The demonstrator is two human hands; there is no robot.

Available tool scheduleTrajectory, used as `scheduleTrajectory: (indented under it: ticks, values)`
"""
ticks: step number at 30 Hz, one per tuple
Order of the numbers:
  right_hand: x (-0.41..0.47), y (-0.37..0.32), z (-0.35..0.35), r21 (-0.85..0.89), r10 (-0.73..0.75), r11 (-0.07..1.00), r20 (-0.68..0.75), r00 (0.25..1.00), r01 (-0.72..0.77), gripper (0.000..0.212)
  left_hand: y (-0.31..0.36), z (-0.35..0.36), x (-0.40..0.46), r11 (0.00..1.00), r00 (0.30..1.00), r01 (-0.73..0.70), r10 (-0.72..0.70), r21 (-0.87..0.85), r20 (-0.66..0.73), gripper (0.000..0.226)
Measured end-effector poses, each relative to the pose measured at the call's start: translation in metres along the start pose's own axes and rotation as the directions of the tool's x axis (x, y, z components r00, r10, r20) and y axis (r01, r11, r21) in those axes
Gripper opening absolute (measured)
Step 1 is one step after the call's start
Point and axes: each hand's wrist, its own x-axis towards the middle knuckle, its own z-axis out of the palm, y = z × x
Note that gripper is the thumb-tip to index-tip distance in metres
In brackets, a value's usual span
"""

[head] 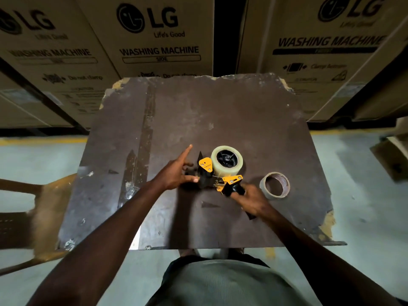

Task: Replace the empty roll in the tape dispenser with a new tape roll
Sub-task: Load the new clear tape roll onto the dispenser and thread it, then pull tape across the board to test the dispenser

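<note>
A single wide-angle view from the person's head looks forward and steeply down, close over the desk (198,111). Both forearms reach in from the bottom edge; cardboard boxes (159,40) stand beyond the grip.
</note>
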Motion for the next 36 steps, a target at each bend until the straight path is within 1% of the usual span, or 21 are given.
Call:
scheduleTrajectory:
  ticks: [2, 3, 5, 6, 7, 8, 13, 16, 18, 21, 23, 25, 26, 27, 28, 29, 30, 32, 34, 36]
  values:
    - [-0.001, -0.003, -0.004, 0.014, -0.003, 1.000, -0.003, 1.000, 0.003, 0.027, -0.003, -0.006, 0.008, 0.997, 0.998, 0.002, -0.006, 0.073, 0.055, 0.105]
    - [-0.003, -0.006, -0.006, 0.022, -0.011, 1.000, 0.001, 1.000, 0.011, 0.023, -0.004, -0.009, 0.011, 0.991, 0.997, -0.006, -0.004, 0.132, 0.077, 0.091]
    - [-0.005, -0.008, -0.010, 0.040, -0.008, 0.999, 0.019, 1.000, 0.007, 0.014, -0.008, -0.015, 0.016, 0.965, 0.993, -0.063, 0.034, 0.255, 0.116, 0.051]
    - [-0.006, -0.009, -0.011, 0.043, -0.012, 0.999, 0.025, 1.000, 0.011, 0.012, -0.010, -0.018, 0.017, 0.953, 0.990, -0.097, 0.061, 0.289, 0.130, 0.030]
    - [-0.006, -0.009, -0.012, 0.039, -0.020, 0.999, 0.022, 1.000, 0.019, 0.013, -0.010, -0.020, 0.017, 0.945, 0.987, -0.123, 0.084, 0.302, 0.138, 0.017]
    - [-0.005, -0.008, -0.012, 0.032, -0.025, 0.999, 0.017, 1.000, 0.025, 0.014, -0.010, -0.022, 0.017, 0.938, 0.986, -0.136, 0.096, 0.318, 0.138, 0.011]
    - [-0.005, -0.001, -0.014, 0.011, -0.016, 1.000, -0.003, 1.000, 0.016, 0.021, -0.002, -0.037, 0.017, 0.875, 0.981, -0.192, 0.164, 0.443, 0.101, 0.013]
    - [-0.007, 0.001, -0.015, -0.006, -0.026, 1.000, -0.015, 1.000, 0.025, 0.019, 0.006, -0.045, 0.017, 0.856, 0.976, -0.220, 0.193, 0.468, 0.106, 0.015]
    - [-0.007, 0.000, -0.015, 0.017, -0.016, 1.000, -0.010, 1.000, 0.017, 0.017, 0.014, -0.046, 0.018, 0.831, 0.970, -0.243, 0.214, 0.500, 0.117, 0.015]
    - [-0.008, 0.006, -0.019, 0.127, 0.019, 0.992, 0.080, 0.997, -0.029, 0.010, 0.021, -0.049, 0.018, 0.790, 0.970, -0.240, 0.220, 0.564, 0.104, 0.016]
    - [-0.009, 0.013, -0.023, 0.212, 0.033, 0.975, 0.150, 0.988, -0.064, 0.010, 0.021, -0.052, 0.017, 0.812, 0.977, -0.208, 0.199, 0.546, 0.075, 0.015]
    - [-0.010, 0.020, -0.027, 0.295, 0.021, 0.952, 0.202, 0.979, -0.081, 0.011, 0.021, -0.052, 0.014, 0.861, 0.985, -0.167, 0.164, 0.481, 0.047, 0.012]
    - [-0.010, 0.022, -0.029, 0.340, 0.013, 0.936, 0.222, 0.975, -0.090, 0.013, 0.020, -0.049, 0.013, 0.899, 0.989, -0.145, 0.146, 0.413, 0.028, 0.010]
    - [-0.011, 0.024, -0.031, 0.385, 0.001, 0.918, 0.238, 0.971, -0.095, 0.014, 0.020, -0.043, 0.013, 0.950, 0.993, -0.114, 0.121, 0.291, -0.005, 0.009]
    - [-0.011, 0.026, -0.032, 0.424, -0.014, 0.900, 0.250, 0.968, -0.097, 0.016, 0.021, -0.037, 0.012, 0.990, 0.996, -0.075, 0.081, 0.119, -0.043, 0.007]
    - [-0.011, 0.026, -0.033, 0.460, -0.027, 0.883, 0.258, 0.966, -0.098, 0.018, 0.022, -0.031, 0.011, 0.997, 0.997, -0.038, 0.033, -0.071, -0.071, 0.007]
    - [-0.013, 0.027, -0.034, 0.492, -0.034, 0.864, 0.265, 0.964, -0.104, 0.021, 0.023, -0.026, 0.010, 0.972, 0.997, -0.014, -0.006, -0.236, -0.082, 0.008]
    - [-0.016, 0.026, -0.037, 0.532, -0.051, 0.839, 0.284, 0.957, -0.114, 0.035, 0.027, -0.020, 0.008, 0.889, 0.995, 0.022, -0.063, -0.457, -0.074, 0.009]
    - [-0.020, 0.023, -0.038, 0.527, -0.077, 0.845, 0.288, 0.954, -0.091, 0.046, 0.032, -0.020, 0.006, 0.797, 0.993, 0.051, -0.104, -0.602, -0.053, 0.012]
    - [-0.022, 0.022, -0.036, 0.506, -0.086, 0.861, 0.246, 0.966, -0.052, 0.048, 0.036, -0.025, 0.005, 0.728, 0.990, 0.082, -0.140, -0.681, -0.031, 0.013]
